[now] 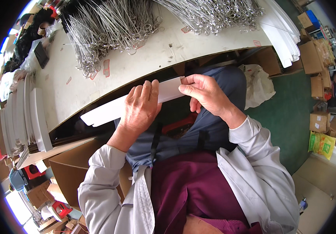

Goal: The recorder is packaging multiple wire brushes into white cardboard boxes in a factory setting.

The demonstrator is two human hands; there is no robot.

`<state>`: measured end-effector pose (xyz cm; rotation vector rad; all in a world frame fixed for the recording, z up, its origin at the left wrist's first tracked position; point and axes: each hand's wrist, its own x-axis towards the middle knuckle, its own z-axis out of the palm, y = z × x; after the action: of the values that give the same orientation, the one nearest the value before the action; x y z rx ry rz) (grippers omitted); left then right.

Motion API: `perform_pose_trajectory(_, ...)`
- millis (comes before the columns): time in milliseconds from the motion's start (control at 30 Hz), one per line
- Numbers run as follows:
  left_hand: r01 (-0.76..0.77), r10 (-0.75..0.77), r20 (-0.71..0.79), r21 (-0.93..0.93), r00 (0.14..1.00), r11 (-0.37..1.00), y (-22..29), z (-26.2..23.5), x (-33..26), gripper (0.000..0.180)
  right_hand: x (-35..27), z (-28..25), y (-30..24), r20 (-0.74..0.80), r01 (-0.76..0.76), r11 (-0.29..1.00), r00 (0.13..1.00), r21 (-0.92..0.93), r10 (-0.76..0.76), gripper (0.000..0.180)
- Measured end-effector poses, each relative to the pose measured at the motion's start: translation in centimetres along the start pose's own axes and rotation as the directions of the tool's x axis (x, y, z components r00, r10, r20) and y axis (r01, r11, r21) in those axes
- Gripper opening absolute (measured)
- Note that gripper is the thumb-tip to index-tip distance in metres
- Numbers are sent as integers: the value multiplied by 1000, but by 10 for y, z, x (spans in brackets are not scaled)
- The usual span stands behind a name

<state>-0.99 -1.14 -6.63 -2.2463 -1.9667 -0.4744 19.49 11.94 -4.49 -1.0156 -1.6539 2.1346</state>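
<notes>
1. Maroon shirt (191, 187) at 6 o'clock; white strip (170, 89) spans 9 to 12 o'clock;
2. left hand (140, 107) grips its middle; right hand (207, 93) pinches its 12 o'clock end;
3. support both evenly; avoid creasing.

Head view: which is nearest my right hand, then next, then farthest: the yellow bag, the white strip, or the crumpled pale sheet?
1. White strip: its right end is in your right hand.
2. Crumpled pale sheet: right, past your knee.
3. Yellow bag: far right.
</notes>
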Motion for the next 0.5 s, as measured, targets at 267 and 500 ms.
perform_pose_trajectory(267, 7, -6, 3, -98, 1000, 995, -1, 1, -4, 66, 6, -10, 2, 156, -173, 965, 977, 197, 144, 44)
perform_pose_trajectory(500, 117, -108, 62, -164, 992, 979, -3, -14, 11, 63, 10, 11, -20, 398, 548, 50, 666, -835, -631, 72)
